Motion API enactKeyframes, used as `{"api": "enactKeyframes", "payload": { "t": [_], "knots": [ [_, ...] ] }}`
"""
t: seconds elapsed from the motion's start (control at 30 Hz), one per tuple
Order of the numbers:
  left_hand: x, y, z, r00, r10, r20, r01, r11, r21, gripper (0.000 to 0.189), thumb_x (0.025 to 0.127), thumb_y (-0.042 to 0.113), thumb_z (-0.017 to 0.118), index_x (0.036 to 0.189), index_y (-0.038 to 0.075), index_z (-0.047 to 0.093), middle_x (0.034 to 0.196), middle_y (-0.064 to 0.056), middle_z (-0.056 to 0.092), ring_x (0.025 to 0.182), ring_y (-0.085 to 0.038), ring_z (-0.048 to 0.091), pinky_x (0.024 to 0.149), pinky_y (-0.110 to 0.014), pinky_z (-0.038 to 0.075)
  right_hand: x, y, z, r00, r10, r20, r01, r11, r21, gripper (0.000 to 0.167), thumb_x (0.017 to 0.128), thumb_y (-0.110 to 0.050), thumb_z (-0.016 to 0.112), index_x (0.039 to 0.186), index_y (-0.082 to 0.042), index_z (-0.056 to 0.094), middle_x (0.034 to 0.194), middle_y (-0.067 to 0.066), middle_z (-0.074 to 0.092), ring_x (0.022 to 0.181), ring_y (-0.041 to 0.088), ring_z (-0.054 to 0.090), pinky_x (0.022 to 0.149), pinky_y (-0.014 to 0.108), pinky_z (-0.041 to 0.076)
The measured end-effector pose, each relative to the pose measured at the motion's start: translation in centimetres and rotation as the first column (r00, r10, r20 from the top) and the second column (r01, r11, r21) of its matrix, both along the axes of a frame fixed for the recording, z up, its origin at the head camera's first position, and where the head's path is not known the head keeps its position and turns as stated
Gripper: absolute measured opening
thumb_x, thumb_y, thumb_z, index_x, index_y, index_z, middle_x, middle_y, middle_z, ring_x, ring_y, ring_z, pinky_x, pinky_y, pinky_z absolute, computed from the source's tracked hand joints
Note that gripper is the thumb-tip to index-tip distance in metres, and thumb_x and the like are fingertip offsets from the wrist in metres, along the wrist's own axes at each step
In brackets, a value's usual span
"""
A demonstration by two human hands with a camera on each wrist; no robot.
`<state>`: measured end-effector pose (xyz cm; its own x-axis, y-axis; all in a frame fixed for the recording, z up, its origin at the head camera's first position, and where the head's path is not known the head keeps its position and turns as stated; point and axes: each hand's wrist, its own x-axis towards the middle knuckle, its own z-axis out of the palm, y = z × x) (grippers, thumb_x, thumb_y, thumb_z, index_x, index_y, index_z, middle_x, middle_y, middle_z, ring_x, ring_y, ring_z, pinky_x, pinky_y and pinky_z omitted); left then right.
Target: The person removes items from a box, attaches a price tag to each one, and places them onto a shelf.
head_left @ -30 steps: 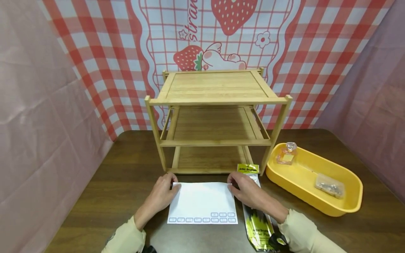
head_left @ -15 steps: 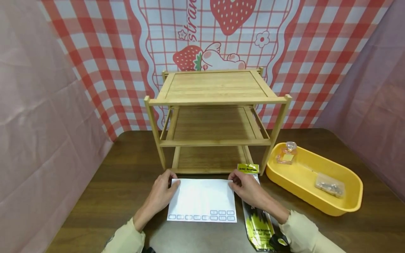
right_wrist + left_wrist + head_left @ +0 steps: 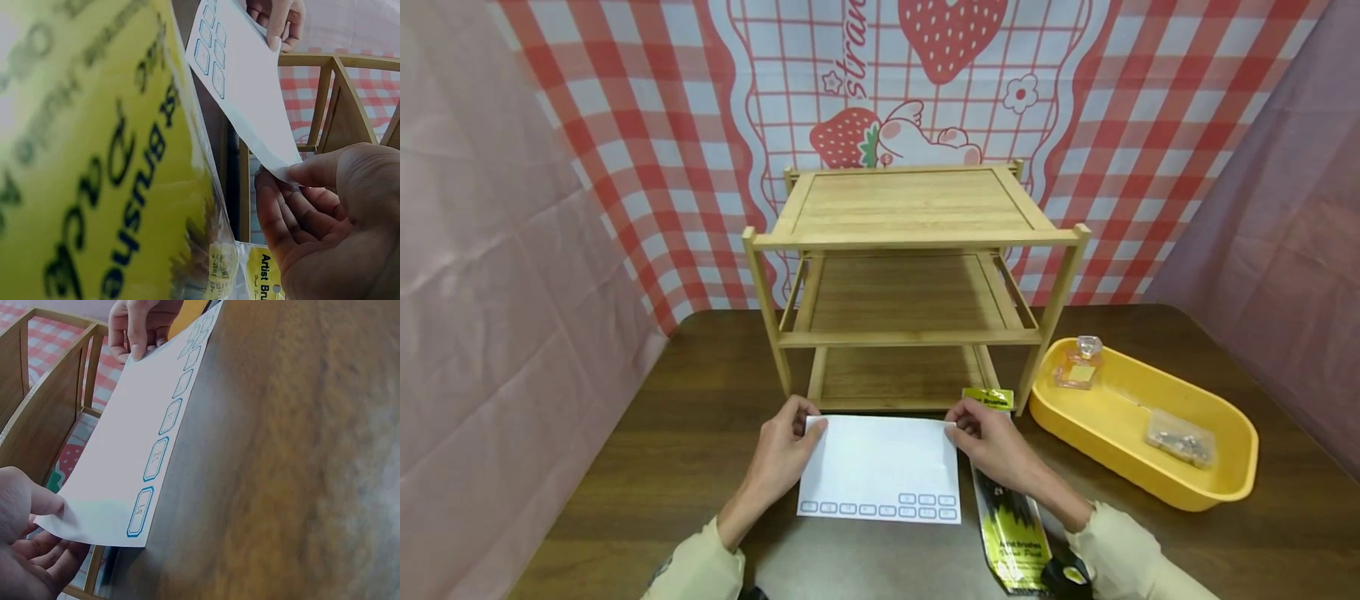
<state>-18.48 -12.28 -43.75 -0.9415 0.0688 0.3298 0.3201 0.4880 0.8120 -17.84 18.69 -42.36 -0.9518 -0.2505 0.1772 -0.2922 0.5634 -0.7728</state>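
A white paper sheet (image 3: 872, 462) with blue-outlined label boxes along its near edge is stretched between both hands, in front of the wooden rack. My left hand (image 3: 780, 450) pinches its far left corner, thumb on top and fingers beneath. At the far right corner my right hand (image 3: 1000, 450) pinches it the same way. In the left wrist view the sheet (image 3: 119, 444) bows slightly, its far edge raised off the table. Partly under my right forearm lies a yellow and black packet of artist brushes (image 3: 1018, 546), which looms large in the right wrist view.
A three-tier wooden rack (image 3: 910, 338) stands just beyond the hands. To the right, a yellow tub (image 3: 1138, 475) holds a perfume bottle (image 3: 1078, 369) and a small clear box (image 3: 1180, 439) of metallic pieces. A checked strawberry cloth (image 3: 655, 150) hangs behind.
Both hands have moved a little away from me, toward the rack, carrying the sheet with them. The rack, tub and packet stay where they were.
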Motion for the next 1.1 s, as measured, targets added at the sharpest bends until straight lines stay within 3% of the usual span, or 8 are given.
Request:
{"api": "enactKeyframes", "payload": {
  "t": [0.2,0.63,1.1],
  "knots": [
    [0.1,-0.1,-0.1,1.000,-0.004,0.020,0.003,0.999,0.034,0.013,0.094,-0.002,0.071,0.099,0.003,0.061,0.075,-0.004,0.065,0.067,-0.016,0.059,0.056,-0.026,0.045,0.1,0.1,0.2,1.000,0.012,0.017,-0.011,0.999,-0.037,0.006,0.097,0.002,0.066,0.102,-0.003,0.065,0.088,0.002,0.064,0.079,0.018,0.059,0.065,0.027,0.052],
    [0.3,0.1,0.5,1.000,-0.010,0.013,0.009,0.994,0.104,0.012,0.094,-0.003,0.071,0.099,0.001,0.062,0.079,-0.009,0.070,0.071,-0.018,0.065,0.060,-0.025,0.049,0.5,0.4,0.6,0.999,-0.013,0.049,0.018,0.995,-0.102,0.006,0.098,-0.001,0.066,0.104,-0.003,0.064,0.087,0.005,0.062,0.074,0.020,0.056,0.058,0.026,0.048],
    [0.4,0.3,1.3,1.000,-0.006,0.013,0.005,0.991,0.132,0.012,0.094,-0.005,0.070,0.101,0.000,0.063,0.087,-0.014,0.072,0.079,-0.023,0.069,0.064,-0.026,0.053,0.8,0.7,0.5,1.000,0.021,-0.002,-0.021,0.972,-0.236,0.006,0.099,0.000,0.065,0.104,0.002,0.062,0.083,0.007,0.062,0.071,0.021,0.058,0.058,0.024,0.049]
  ]
}}
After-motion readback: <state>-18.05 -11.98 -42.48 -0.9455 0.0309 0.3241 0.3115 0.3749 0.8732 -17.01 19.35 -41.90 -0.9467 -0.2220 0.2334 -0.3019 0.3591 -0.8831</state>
